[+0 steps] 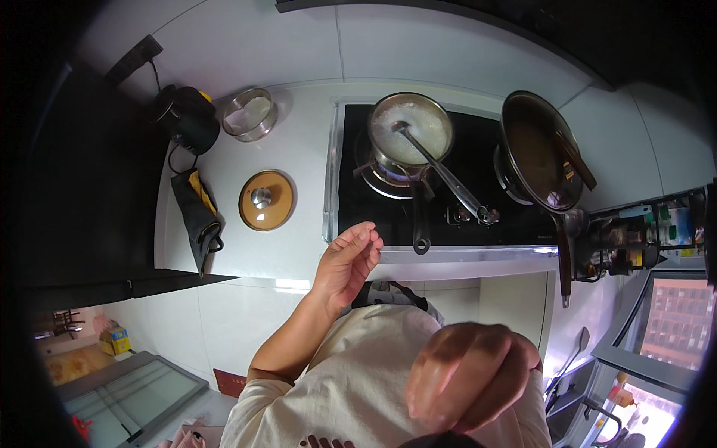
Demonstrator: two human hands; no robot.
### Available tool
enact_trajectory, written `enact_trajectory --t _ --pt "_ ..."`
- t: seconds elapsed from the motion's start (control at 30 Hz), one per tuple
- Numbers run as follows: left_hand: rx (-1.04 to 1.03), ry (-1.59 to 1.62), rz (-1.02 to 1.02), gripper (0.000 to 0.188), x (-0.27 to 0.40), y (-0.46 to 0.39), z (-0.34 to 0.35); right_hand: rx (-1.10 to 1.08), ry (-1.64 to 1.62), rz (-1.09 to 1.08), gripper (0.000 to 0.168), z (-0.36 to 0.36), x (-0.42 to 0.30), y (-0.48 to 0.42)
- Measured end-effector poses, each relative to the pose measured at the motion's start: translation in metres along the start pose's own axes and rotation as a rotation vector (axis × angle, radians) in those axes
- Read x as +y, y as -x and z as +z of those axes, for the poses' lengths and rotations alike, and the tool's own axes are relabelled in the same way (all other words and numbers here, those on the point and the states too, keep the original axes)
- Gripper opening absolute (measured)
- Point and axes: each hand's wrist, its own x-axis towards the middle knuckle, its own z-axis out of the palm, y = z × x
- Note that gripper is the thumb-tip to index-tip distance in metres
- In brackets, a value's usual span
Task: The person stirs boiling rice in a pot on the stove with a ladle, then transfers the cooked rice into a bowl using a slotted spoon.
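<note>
My left hand [350, 263] hangs in front of the gas cooktop's front-left corner, its fingers curled together and nothing visible in them. Close to the camera, before my chest, is my right hand [473, 375]. Its fingers are bent, and its inner side is hidden. On the lit left burner [395, 178] stands a metal saucepan [374, 143] of white, frothy liquid [423, 143], its black handle [420, 221] pointing towards me. A metal ladle [448, 176] dips into the liquid and leans over the pan's rim, its handle end towards the right front.
A lidded wok [535, 151] occupies the right burner, handle forward. Left on the counter are a glass lid [266, 200], a round metal sieve [250, 115], a black electric kettle [187, 119] and a dark folded cloth item [197, 215]. A condiment rack [627, 241] stands far right.
</note>
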Motion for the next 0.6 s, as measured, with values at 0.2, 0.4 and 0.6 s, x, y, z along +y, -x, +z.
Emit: enact_trajectory --t 0.2,0.4,0.6 --pt "-0.017 -0.016 -0.015 0.009 -0.011 -0.001 0.004 0.368 0.237 -0.109 0.015 0.03 -0.009 -0.023" --pt "-0.04 -0.021 -0.008 0.012 -0.019 -0.001 0.003 0.32 0.257 -0.143 0.014 0.026 -0.025 -0.027" --pt "-0.01 0.01 -0.011 0.012 -0.021 -0.005 0.003 0.387 0.151 -0.112 0.021 0.027 -0.027 -0.043"
